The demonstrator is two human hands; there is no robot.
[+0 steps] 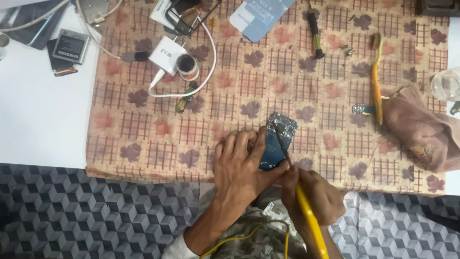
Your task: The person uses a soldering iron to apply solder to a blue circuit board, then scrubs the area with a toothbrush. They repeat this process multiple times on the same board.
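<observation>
the left hand rests on the leaf-patterned cloth near the table's front edge, its fingers curled close around the left side of a small blue circuit board, pinning it flat against the cloth. the board lies just beyond the hands, tilted, its far end carrying silver shielding and tiny components.

the right hand sits just to the right and nearer the body, fingers wrapped tightly about the yellow handle of a soldering iron. the iron's dark thin shaft runs up and to the left across the board, with its tip over the board's far end; whether the tip touches the metal i cannot tell. a yellow cord trails from below across the person's lap.

further off on the cloth, a white charger block with a looping white cable lies beside a small round tin. a toothbrush with an orange and yellow handle lies to the right, next to a crumpled pinkish rag. a light blue card sits at the far edge. on the bare white tabletop to the left lies a grey phone battery.
</observation>
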